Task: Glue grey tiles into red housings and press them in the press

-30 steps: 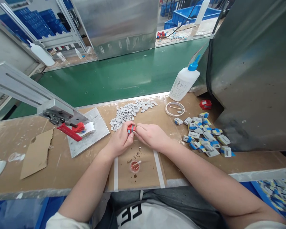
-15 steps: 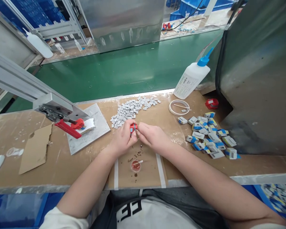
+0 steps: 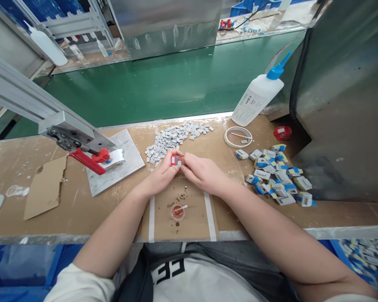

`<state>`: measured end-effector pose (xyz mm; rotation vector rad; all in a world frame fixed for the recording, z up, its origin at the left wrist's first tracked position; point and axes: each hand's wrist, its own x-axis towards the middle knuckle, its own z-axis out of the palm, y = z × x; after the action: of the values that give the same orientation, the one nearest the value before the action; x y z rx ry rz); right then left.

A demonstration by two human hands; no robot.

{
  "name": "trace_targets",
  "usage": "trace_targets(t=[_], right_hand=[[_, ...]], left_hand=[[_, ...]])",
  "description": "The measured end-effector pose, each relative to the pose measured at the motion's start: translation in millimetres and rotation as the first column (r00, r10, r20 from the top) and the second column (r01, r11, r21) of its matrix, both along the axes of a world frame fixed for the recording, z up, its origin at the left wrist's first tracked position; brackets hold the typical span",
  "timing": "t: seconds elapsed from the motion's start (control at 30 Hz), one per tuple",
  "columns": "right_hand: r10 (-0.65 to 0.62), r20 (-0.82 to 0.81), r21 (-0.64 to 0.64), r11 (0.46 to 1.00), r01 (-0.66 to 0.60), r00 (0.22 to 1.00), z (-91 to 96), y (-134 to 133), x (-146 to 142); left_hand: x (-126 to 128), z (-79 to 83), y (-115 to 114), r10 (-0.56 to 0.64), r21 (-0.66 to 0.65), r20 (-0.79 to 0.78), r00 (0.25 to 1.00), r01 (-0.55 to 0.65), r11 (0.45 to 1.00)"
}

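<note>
A small red block point(image 3: 176, 160) with grey and pale blue patches on its face is held up over the middle of the bench. My left hand point(image 3: 164, 171) is closed around its left side, thumb below and fingers behind. My right hand point(image 3: 201, 172) is closed too, its thumb and fingertips pressed together at the block's right end; anything small between them is hidden. Just beyond my hands lies a heap of small grey-white rectangular pieces point(image 3: 168, 141). Nearer me stands a little round cup point(image 3: 178, 213) of reddish liquid with a cotton swab across it.
To the left, a red-handled toggle clamp point(image 3: 87, 161) sits over a grey plate point(image 3: 126, 167). On the right are a pile of white, blue and yellow blocks point(image 3: 275, 176), a tape roll point(image 3: 227, 138) and a blue-tipped squeeze bottle point(image 3: 255, 100). A green belt point(image 3: 176, 88) runs behind.
The red block has been turned so more of its patched face shows, and both hands are slightly higher in view. The camera view has shifted a little.
</note>
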<state>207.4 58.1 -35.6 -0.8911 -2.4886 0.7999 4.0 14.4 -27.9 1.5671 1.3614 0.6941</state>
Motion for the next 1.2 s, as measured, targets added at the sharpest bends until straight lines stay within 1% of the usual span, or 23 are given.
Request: trace_targets(t=[0.1, 0.23, 0.43, 0.6, 0.67, 0.8, 0.93, 1.1, 1.2], right_hand=[[-0.003, 0.039, 0.042, 0.999, 0.001, 0.999, -1.6, -1.3, -1.1], [-0.011, -0.009, 0.1, 0.995, 0.012, 1.0, -3.4, -2.9, -1.1], [-0.011, -0.017, 0.251, 0.968, 0.015, 1.0, -6.0, -4.2, -0.6], [-0.03, -0.004, 0.318, 0.948, 0.03, 1.0, -7.8, -3.1, -0.8], [-0.018, 0.006, 0.32, 0.947, 0.015, 1.0, -7.5, -2.0, 0.0], [0.048, 0.001, 0.302, 0.952, -0.046, 0.999, -6.4, 0.1, 2.2], [0.074, -0.017, 0.271, 0.96, -0.067, 0.997, -5.8, -0.9, 2.4], [0.065, -0.048, 0.216, 0.975, -0.053, 0.997, -4.6, -6.2, 0.9], [0.065, -0.099, 0.146, 0.988, -0.05, 0.993, -2.7, -8.2, 0.4]], left_hand=[[0.0, 1.5, -1.0, -0.007, 0.056, -0.057, 0.998, 0.01, 0.998], [0.5, 2.1, -2.5, -0.007, 0.187, -0.121, 0.993, 0.03, 0.982], [2.4, 1.6, -3.5, 0.015, 0.389, -0.212, 0.977, 0.07, 0.919], [2.6, -0.1, -4.5, 0.023, 0.445, -0.215, 0.976, 0.077, 0.892], [1.8, -1.2, -4.4, 0.008, 0.466, -0.22, 0.975, 0.097, 0.88], [-1.0, -2.9, -3.2, -0.044, 0.51, -0.232, 0.972, 0.16, 0.845], [-4.0, -3.3, -1.5, -0.068, 0.584, -0.262, 0.963, 0.214, 0.783], [-4.9, -6.1, -1.4, -0.025, 0.658, -0.33, 0.944, 0.249, 0.711], [-2.9, -10.3, -1.8, 0.003, 0.71, -0.32, 0.948, 0.238, 0.662]])
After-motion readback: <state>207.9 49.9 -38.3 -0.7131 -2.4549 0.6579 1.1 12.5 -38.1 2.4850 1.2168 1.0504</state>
